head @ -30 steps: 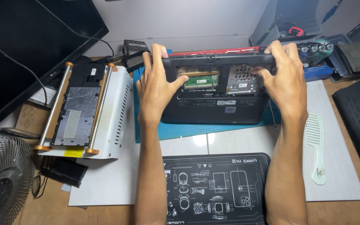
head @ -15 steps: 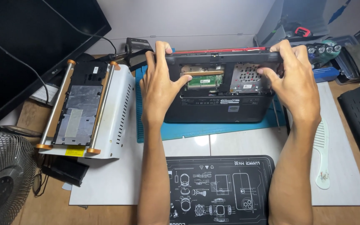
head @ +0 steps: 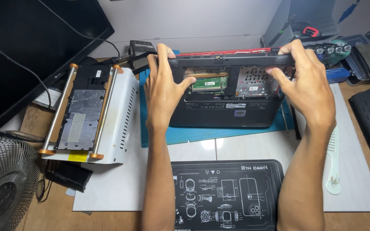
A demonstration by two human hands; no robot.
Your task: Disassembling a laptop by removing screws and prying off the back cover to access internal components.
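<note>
Both hands sit slightly closer together on the laptop than 0.5 s ago, and the laptop's far edge remains lifted at about the same tilt. Left hand (head: 164, 87) grips the far-left corner of the black laptop (head: 225, 107), fingers curled over the rear edge and thumb pressed against the open underside beside the green memory module (head: 207, 84). Right hand (head: 307, 87) clamps the far-right corner in the same way, fingers over the edge, thumb near the perforated metal drive shield (head: 253, 81). Each grip is closed on the laptop chassis. The laptop rests bottom-up, near edge on the blue work mat (head: 202, 134), with a red strip visible along its raised rear edge. Left of it stands a white machine (head: 123, 111) with 2 copper-capped rails and a black panel. A black repair mat (head: 225, 196) with white diagrams lies between the forearms. A white comb (head: 334, 164) lies at right, a fan grille (head: 3, 188) at lower left.
</note>
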